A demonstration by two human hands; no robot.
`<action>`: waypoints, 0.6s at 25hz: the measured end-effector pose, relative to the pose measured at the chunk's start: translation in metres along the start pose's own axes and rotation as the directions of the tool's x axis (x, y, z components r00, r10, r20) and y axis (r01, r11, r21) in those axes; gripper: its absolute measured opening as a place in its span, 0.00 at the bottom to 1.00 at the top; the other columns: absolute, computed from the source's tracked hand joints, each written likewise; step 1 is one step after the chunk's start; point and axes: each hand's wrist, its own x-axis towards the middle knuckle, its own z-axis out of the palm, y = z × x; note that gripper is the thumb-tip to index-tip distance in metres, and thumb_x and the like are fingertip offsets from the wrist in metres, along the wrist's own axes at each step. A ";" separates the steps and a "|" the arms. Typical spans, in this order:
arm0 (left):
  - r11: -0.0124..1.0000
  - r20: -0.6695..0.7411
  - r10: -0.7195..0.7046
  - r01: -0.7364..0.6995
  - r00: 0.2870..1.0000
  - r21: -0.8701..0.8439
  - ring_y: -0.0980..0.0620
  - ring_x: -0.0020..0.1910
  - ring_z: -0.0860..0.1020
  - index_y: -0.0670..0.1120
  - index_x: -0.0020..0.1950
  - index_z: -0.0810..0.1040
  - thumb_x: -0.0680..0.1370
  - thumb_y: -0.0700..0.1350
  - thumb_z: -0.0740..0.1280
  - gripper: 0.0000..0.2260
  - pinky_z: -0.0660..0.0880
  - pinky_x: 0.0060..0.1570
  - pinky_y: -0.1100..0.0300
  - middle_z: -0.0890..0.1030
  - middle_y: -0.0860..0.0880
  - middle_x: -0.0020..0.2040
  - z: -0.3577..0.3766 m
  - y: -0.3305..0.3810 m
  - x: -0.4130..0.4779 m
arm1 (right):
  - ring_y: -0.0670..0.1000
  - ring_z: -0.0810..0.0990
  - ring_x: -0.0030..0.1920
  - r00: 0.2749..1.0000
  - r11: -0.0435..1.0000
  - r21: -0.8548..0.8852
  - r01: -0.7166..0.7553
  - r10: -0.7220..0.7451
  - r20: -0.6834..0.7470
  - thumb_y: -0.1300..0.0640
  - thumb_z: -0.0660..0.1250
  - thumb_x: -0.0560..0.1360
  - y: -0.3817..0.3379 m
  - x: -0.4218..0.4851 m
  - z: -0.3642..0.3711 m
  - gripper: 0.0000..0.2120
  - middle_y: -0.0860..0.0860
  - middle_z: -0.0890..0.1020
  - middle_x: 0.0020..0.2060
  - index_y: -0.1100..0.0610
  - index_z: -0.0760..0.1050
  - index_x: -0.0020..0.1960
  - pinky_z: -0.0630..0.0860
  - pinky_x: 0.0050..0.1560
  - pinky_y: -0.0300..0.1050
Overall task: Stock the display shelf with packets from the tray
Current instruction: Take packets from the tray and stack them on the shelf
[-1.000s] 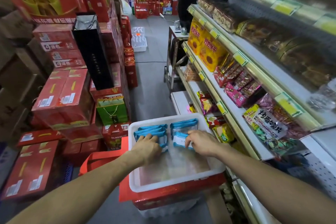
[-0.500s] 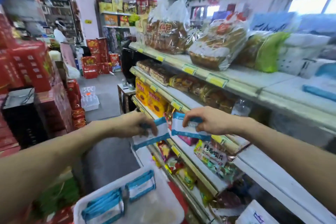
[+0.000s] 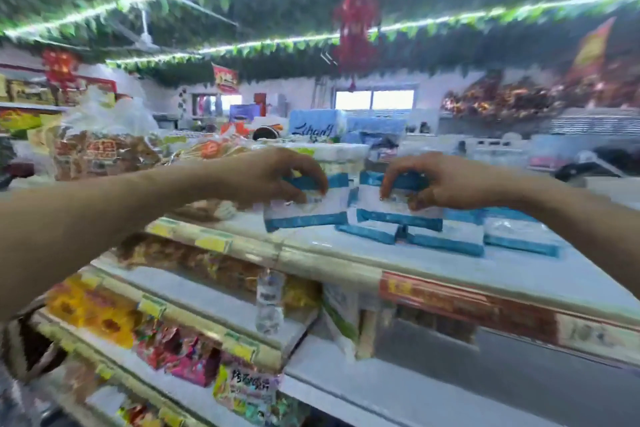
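pinch grips: left hand (image 3: pixel 273 178) on left packet (image 3: pixel 308 213), right hand (image 3: pixel 441 184) on right packet (image 3: pixel 398 213), just over top shelf (image 3: pixel 346 255); prob light n floppy, hold top edge.

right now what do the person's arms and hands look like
Two bare hands: the left grip and right grip wear no gloves, and no ring or watch shows. The left forearm and right forearm are bare to the frame edge, no sleeves. Blur hides finer detail.
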 end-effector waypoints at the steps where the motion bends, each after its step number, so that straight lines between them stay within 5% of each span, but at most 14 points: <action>1: 0.999 -0.002 0.040 -0.040 0.999 0.001 0.67 0.50 0.80 0.56 0.62 0.82 0.80 0.40 0.72 0.14 0.75 0.48 0.72 0.81 0.68 0.54 0.005 0.011 0.024 | 0.40 0.79 0.52 0.998 0.998 -0.003 -0.060 0.060 -0.013 0.68 0.75 0.72 0.022 -0.025 -0.015 0.22 0.43 0.81 0.56 0.43 0.80 0.56 0.72 0.51 0.29; 9: 0.971 0.001 0.214 -0.213 0.977 0.112 0.70 0.57 0.75 0.68 0.64 0.80 0.82 0.43 0.69 0.19 0.69 0.49 0.72 0.75 0.72 0.59 0.038 0.067 0.132 | 0.49 0.79 0.58 0.890 0.889 -0.043 -0.456 0.456 -0.012 0.68 0.71 0.74 0.150 -0.157 -0.029 0.25 0.43 0.78 0.59 0.36 0.79 0.52 0.79 0.62 0.52; 12: 0.966 0.036 0.243 -0.245 0.969 0.083 0.70 0.58 0.75 0.67 0.64 0.80 0.82 0.42 0.69 0.19 0.72 0.56 0.67 0.76 0.72 0.60 0.048 0.077 0.149 | 0.50 0.77 0.58 0.904 0.896 -0.129 -0.426 0.425 -0.031 0.66 0.70 0.73 0.176 -0.145 -0.007 0.24 0.42 0.77 0.58 0.37 0.77 0.54 0.76 0.62 0.53; 15: 0.964 0.044 0.244 -0.247 0.969 0.096 0.73 0.58 0.73 0.64 0.65 0.80 0.82 0.41 0.69 0.19 0.68 0.54 0.75 0.76 0.70 0.61 0.051 0.078 0.157 | 0.49 0.75 0.56 0.933 0.871 -0.338 -0.356 0.350 -0.083 0.60 0.70 0.72 0.194 -0.122 0.003 0.21 0.37 0.75 0.55 0.38 0.75 0.57 0.74 0.58 0.51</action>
